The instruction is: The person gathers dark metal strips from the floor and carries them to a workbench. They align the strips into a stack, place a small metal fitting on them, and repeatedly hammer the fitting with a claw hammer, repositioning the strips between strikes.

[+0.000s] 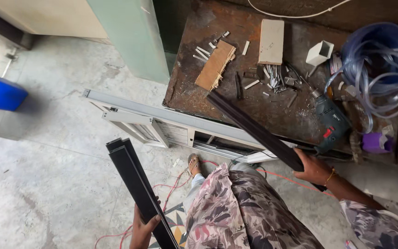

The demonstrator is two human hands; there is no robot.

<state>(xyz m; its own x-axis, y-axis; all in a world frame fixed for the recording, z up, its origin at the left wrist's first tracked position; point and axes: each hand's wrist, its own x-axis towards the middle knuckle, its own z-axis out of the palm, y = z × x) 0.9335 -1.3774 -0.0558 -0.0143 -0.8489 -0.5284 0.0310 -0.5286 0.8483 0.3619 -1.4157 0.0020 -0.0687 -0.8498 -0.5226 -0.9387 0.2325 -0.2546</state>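
Both hands are closed on dark metal profiles: the left hand (143, 227) grips a long pair (134, 184) near the floor, the right hand (313, 167) another bar (254, 130) resting over the rusty bench (199, 92). They look stiff, light and smooth; gripping nearer the middle seems steadier.

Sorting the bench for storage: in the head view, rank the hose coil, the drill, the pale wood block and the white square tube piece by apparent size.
1. Clear hose coil
2. Drill
3. Pale wood block, close to the drill, so unsure
4. White square tube piece
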